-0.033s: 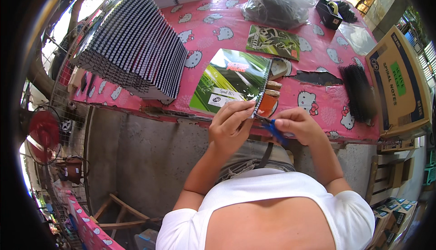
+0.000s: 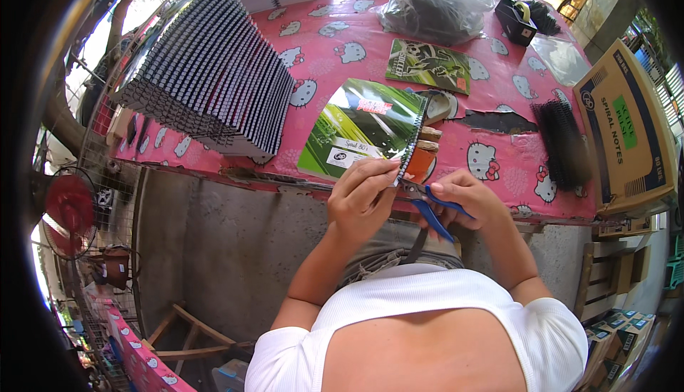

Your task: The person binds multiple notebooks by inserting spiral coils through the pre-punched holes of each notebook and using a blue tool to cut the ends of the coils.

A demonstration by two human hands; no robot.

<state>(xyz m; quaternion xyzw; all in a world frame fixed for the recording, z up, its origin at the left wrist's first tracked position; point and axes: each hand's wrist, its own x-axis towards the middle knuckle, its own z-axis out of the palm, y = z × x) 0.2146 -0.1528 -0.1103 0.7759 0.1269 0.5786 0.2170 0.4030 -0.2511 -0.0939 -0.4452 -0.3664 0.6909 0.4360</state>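
A green-covered spiral notebook [image 2: 360, 127] lies at the table's near edge, its black coil along the right side. My left hand [image 2: 363, 196] grips its near right corner, fingers bent over the coil end and thumb below. In my right hand [image 2: 462, 196] is a pair of blue-handled pliers [image 2: 431, 219], the handles spread apart. Their small metal jaws reach the near end of the coil, close to my left fingertips; the exact contact is too small to make out. Just behind the notebook lies a second green cover [image 2: 429, 66], flat on the table.
A tall stack of spiral notebooks [image 2: 214, 71] stands at left on the pink tablecloth [image 2: 324, 50], which is torn at right. Black coils [image 2: 559, 142] lie beside a cardboard box [image 2: 627, 128]. Farther back are a plastic bag [image 2: 431, 7] and a tape dispenser [image 2: 516, 21].
The pliers' blue handles have spread apart in my right hand, and its fingers have loosened. My left hand keeps its grip on the notebook corner.
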